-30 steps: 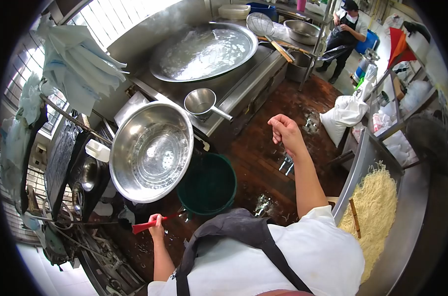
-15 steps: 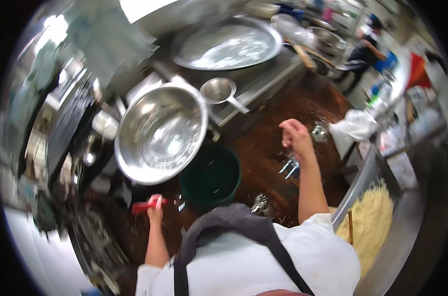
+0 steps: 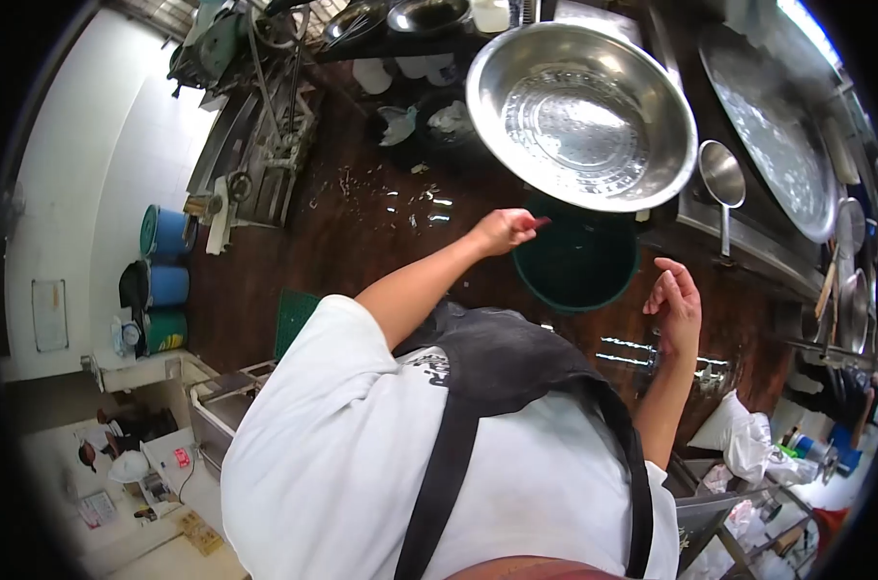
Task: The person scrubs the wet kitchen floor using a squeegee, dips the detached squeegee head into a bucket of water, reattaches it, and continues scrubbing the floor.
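My left hand (image 3: 505,232) is closed around a slim red tool (image 3: 541,222). Only its red end shows past the fist, so I cannot tell its exact kind. Just beyond that hand stands a dark green tub (image 3: 576,266), partly covered by the rim of a wide steel bowl (image 3: 584,106). The bowl is tilted toward me and its inside is wet and shiny. My right hand (image 3: 677,302) is raised to the right of the tub, fingers loosely bent and apart, holding nothing.
A long-handled steel dipper (image 3: 722,176) rests at the counter edge beside a large steaming pan (image 3: 773,126). Machinery (image 3: 265,145) and blue bins (image 3: 168,232) stand at left. White bags (image 3: 744,435) are at lower right. The brown floor (image 3: 362,232) is wet. Other people are in the distance.
My view has swung to the left, so the bowl, tub and pan appear further right. The trough of pale yellow stuff has left view. My left hand still grips the red tool.
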### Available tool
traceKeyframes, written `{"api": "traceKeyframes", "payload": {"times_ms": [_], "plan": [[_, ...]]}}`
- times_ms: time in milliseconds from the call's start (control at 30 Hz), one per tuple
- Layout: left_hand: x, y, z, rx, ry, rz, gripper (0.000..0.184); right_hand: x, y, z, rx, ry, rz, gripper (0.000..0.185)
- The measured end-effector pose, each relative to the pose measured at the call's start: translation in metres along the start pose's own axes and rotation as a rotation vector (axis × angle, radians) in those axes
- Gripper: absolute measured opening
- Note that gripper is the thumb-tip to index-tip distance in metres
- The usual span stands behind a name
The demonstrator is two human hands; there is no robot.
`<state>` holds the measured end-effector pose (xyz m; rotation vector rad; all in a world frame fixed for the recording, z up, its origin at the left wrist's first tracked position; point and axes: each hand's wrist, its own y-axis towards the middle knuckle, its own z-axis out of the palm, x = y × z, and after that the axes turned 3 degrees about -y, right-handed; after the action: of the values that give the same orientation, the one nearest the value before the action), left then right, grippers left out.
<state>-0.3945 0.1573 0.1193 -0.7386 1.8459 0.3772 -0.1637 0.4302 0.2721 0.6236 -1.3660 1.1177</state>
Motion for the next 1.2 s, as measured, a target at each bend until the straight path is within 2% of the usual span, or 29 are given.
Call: {"api": "traceKeyframes", "payload": {"times_ms": [33,133,200,267,300,333,400,433,467,533,600,633,767,867,1000,1067,1200], "plan": [[0.022,0.001,0.007,0.065,-0.07,-0.008,0.014,0.0,0.005,0.01,0.061,-0.028,-0.023,0.03],[0.089,0.002,0.017,0.144,0.195,0.202,0.01,-0.006,0.016,0.062,0.074,0.037,-0.004,0.036],[0.119,0.0,0.013,0.175,0.256,0.238,0.009,-0.019,0.024,0.092,0.194,-0.016,-0.075,0.046],[0.115,-0.006,0.0,0.247,0.274,0.247,0.011,-0.028,0.028,0.136,0.199,0.044,-0.128,0.054],[0.103,-0.011,-0.012,0.302,0.242,0.241,0.012,-0.029,0.033,0.158,0.276,0.019,-0.174,0.059],[0.093,-0.015,-0.024,0.36,0.21,0.234,0.014,-0.026,0.036,0.188,0.26,-0.029,-0.201,0.065],[0.094,-0.021,-0.04,0.414,0.184,0.309,0.015,-0.032,0.046,0.235,0.35,-0.011,-0.253,0.069],[0.085,-0.027,-0.055,0.377,0.148,0.397,0.011,-0.036,0.051,0.255,0.381,-0.005,-0.233,0.072],[0.078,-0.031,-0.067,0.412,0.123,0.354,0.011,-0.038,0.055,0.276,0.397,0.034,-0.171,0.074],[0.076,-0.038,-0.093,0.332,0.058,0.379,0.015,-0.044,0.06,0.313,0.414,0.162,-0.068,0.081],[0.056,-0.05,-0.143,0.377,0.139,0.193,0.017,-0.033,0.066,0.347,0.396,0.147,-0.089,0.079],[0.065,-0.055,-0.155,0.321,0.14,0.292,0.02,-0.029,0.068,0.364,0.383,0.146,-0.105,0.079],[0.076,-0.069,-0.2,0.191,0.096,0.37,0.029,-0.018,0.078,0.412,0.402,0.322,-0.216,0.07],[0.081,-0.077,-0.24,0.156,0.059,0.38,0.029,-0.005,0.084,0.434,0.474,0.415,-0.269,0.069],[0.129,-0.096,-0.271,0.06,0.169,0.125,0.025,0.008,0.096,0.464,0.651,0.339,-0.36,0.06],[0.135,-0.103,-0.287,0.009,0.201,0.086,0.025,0.001,0.109,0.472,0.814,0.42,-0.279,0.05],[0.149,-0.111,-0.315,-0.107,0.185,0.028,0.027,0.012,0.118,0.493,0.886,0.233,-0.201,0.047]]}}
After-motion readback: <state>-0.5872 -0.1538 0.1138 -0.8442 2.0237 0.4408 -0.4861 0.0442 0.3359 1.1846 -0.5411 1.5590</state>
